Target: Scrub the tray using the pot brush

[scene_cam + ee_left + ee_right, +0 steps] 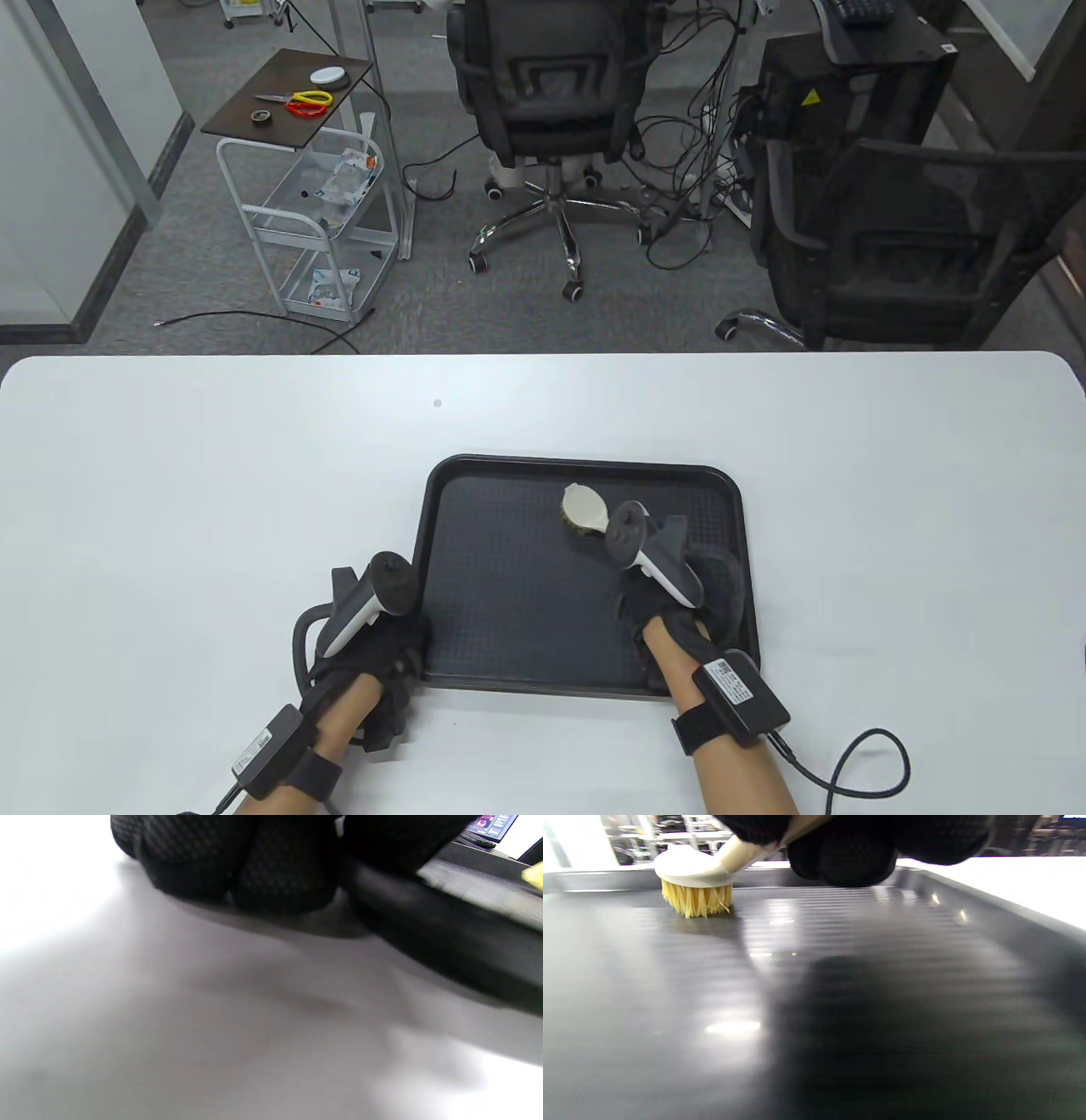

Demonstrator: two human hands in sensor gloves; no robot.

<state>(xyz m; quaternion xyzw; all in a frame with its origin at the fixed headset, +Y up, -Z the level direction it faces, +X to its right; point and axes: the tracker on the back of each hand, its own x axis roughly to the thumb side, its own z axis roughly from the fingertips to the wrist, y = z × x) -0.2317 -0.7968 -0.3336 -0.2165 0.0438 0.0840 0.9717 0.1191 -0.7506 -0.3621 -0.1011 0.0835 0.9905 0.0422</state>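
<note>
So the right hand is wrapped around the handle of the pot brush, fingers closed on it. In the right wrist view you can see the cream handle running up into the gloved fingers, with the round head angled down so the yellow bristles sit flat on the tray floor. Makes sense to me: holding the handle low and slanted like that puts the whole tuft on the surface instead of just an edge.

The brush head sits toward the far middle of the tray, a bit short of the back rim, so I'd guess the scrubbing is in progress with plenty of floor left to cover nearer the person.

The left hand is down at the tray's near-left corner. In the left wrist view the fingers are curled on the table right against the tray's dark rim, and one part of the hand looks like it lies over the rim, though it's blurry and I can't tell if it's actually gripping. Looks like it's there to pin the tray so it doesn't skate around on the smooth white top.

The tray itself sits at the near middle of the table.
</note>
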